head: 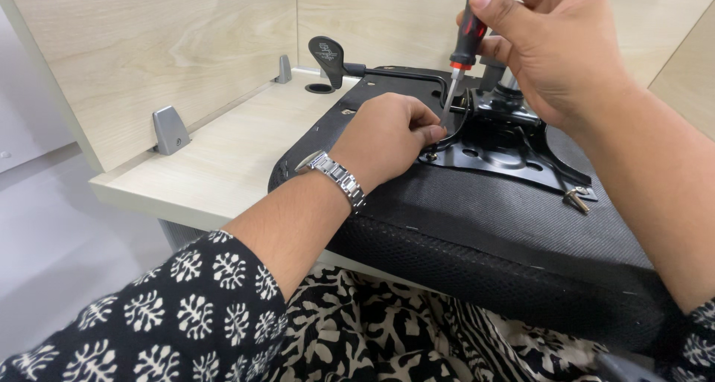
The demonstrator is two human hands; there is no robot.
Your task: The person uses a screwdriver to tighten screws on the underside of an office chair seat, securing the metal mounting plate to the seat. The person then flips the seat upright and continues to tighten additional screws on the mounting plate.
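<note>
1. The right hand (558, 47) is clenched around a screwdriver (468, 43) with a red-and-black handle. The tool stands nearly upright, tilted slightly, its metal shaft pointing down toward the black metal plate (506, 147).

2. The left hand (387, 136) rests on the upturned chair seat (484, 233). Its fingers are pinched together at the near-left corner of the plate, just beside the screwdriver tip. A small screw (432, 156) shows just below the fingertips; whether the fingers grip it cannot be told.

3. A silver wristwatch (339, 177) sits on the left wrist.

4. The chair seat is black, fabric-covered, and lies underside up. Its far part rests on the light wooden bench (223, 158); its near edge overhangs toward the person's lap.

5. The metal plate is mounted on the seat underside, with a cylindrical socket (506, 91) rising at its far end, partly hidden by the right hand.

6. A black paddle lever (328, 58) projects from the mechanism to the far left, over the bench.

7. A loose bolt (576, 200) lies at the plate's near-right corner.

8. Grey metal brackets (170, 130) join the bench to wooden partition panels (149, 47).

9. The person wears black-and-white patterned sleeves (186, 307).
</note>
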